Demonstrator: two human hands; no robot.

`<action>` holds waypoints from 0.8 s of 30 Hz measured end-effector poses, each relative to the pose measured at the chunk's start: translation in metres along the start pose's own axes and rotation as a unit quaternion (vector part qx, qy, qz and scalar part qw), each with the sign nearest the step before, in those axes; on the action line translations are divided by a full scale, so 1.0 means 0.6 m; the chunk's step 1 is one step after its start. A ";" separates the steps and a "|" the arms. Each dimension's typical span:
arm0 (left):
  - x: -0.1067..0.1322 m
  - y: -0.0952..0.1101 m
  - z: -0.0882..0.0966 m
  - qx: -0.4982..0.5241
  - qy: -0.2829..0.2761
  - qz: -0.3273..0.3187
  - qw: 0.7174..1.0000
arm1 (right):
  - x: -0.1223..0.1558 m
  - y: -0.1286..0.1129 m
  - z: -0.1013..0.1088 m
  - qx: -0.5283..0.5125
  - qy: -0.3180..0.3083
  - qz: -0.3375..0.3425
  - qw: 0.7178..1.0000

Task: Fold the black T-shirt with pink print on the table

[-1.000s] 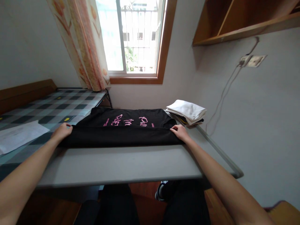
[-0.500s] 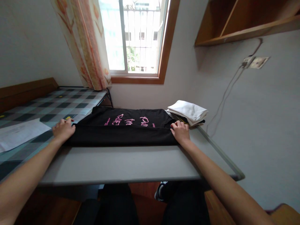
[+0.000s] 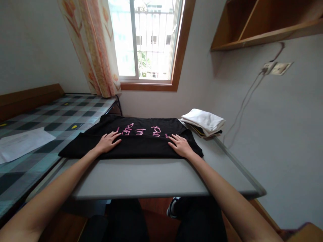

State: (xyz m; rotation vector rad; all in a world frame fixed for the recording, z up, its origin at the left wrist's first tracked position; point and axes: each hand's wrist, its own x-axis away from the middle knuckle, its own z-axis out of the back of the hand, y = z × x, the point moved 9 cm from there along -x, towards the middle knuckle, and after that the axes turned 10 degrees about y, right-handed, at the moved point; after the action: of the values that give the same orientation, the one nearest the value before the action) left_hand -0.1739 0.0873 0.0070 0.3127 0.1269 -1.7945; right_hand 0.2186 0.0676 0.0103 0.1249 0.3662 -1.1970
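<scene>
A black T-shirt [image 3: 143,146] with pink lettering lies across the grey table [image 3: 141,176], its near side folded over in a long strip that covers part of the print. On the left part of this strip my left hand [image 3: 108,142] rests flat with its fingers spread. My right hand [image 3: 180,145] lies the same way on the right part, fingertips by the small pink print. Both palms press on cloth and neither hand grips anything.
Folded clothes with a white one [image 3: 203,120] on top are stacked at the table's back right. To the left is a bed with a checked cover [image 3: 85,109] and a paper sheet [image 3: 27,144]. A wooden shelf [image 3: 267,33] hangs upper right, above a plugged cable [image 3: 243,104].
Both hands have let go of the folded strip's ends and moved inward along the T-shirt. Their fingers have gone from pinching the cloth to lying spread on it.
</scene>
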 end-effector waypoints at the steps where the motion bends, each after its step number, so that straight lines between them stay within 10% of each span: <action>1: 0.003 0.000 -0.002 -0.001 -0.005 -0.001 1.000 | 0.001 0.000 0.001 0.000 -0.001 0.001 1.000; 24: 0.087 0.021 0.018 -0.017 -0.001 -0.005 1.000 | 0.082 -0.026 0.035 0.003 0.001 0.013 1.000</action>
State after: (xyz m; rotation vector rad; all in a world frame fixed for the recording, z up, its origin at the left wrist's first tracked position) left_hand -0.1744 0.0326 0.0035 0.2873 0.1574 -1.8014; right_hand 0.2243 0.0123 0.0145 0.1371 0.3618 -1.1719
